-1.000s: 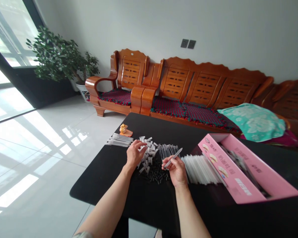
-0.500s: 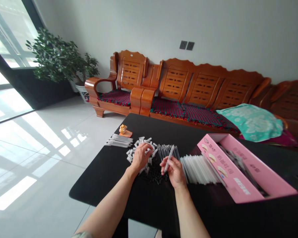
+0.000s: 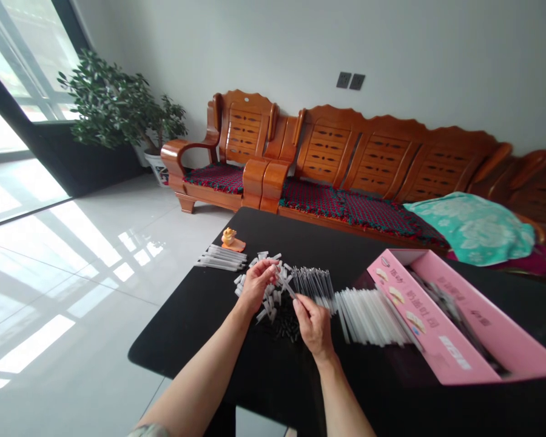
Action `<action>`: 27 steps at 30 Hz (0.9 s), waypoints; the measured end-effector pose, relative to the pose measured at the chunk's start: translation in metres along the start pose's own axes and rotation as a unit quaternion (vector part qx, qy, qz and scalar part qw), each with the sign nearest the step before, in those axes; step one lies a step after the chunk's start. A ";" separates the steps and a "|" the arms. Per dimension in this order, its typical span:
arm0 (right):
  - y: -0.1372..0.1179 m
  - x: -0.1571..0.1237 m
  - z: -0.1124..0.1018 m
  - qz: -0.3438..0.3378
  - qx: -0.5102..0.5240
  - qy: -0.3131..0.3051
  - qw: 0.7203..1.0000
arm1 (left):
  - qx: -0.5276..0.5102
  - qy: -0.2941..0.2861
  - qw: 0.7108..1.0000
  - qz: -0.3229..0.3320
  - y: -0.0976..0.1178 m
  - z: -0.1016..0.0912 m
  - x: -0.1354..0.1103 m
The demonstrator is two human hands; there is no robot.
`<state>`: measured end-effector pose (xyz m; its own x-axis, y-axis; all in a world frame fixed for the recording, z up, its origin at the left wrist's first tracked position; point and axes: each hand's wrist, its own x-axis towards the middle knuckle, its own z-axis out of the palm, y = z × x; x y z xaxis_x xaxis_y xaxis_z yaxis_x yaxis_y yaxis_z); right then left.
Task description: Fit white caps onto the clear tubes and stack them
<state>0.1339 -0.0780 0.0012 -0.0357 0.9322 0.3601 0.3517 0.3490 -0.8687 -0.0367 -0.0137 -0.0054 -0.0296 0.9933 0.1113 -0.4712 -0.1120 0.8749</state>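
My right hand [image 3: 316,325] is closed around a translucent pen [image 3: 287,286], which slants up to the left. At the pen's far end, my left hand [image 3: 258,284] pinches a small pale piece that looks like a pen cap, partly hidden by the fingers. Beneath the hands lies a heap of white pen caps [image 3: 272,301], with small black plugs [image 3: 286,328] on the near side. A row of thin pen refills [image 3: 316,284] lies just beyond my right hand. Further right is a row of clear pen barrels [image 3: 370,315]. Several capped pens [image 3: 222,258] rest left of the heap.
The black table [image 3: 186,321] also bears a small yellow figurine [image 3: 229,237] on an orange base and, at right, a pink open box [image 3: 418,321] with dark and clear contents. Behind stand a wooden bench [image 3: 368,152] with a turquoise cloth [image 3: 477,227] and a potted plant [image 3: 118,103].
My right hand has turned the pen from upright to slanting left. My left hand has come from above the caps to the pen's end, and its fingers have pinched together.
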 end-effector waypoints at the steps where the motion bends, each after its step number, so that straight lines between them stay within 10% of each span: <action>1: 0.000 0.000 0.000 -0.003 -0.006 -0.003 1.000 | 0.005 0.000 1.000 0.001 0.001 0.000 0.000; 27: 0.016 -0.001 0.011 -0.138 -0.252 0.035 0.957 | 0.074 -0.003 0.997 0.010 -0.001 0.007 -0.003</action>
<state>0.1292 -0.0727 -0.0170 -0.1357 0.7960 0.5898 0.7450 0.4744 -0.4689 -0.0297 -0.0171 -0.0030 -0.0319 0.9907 0.1326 -0.3356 -0.1356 0.9322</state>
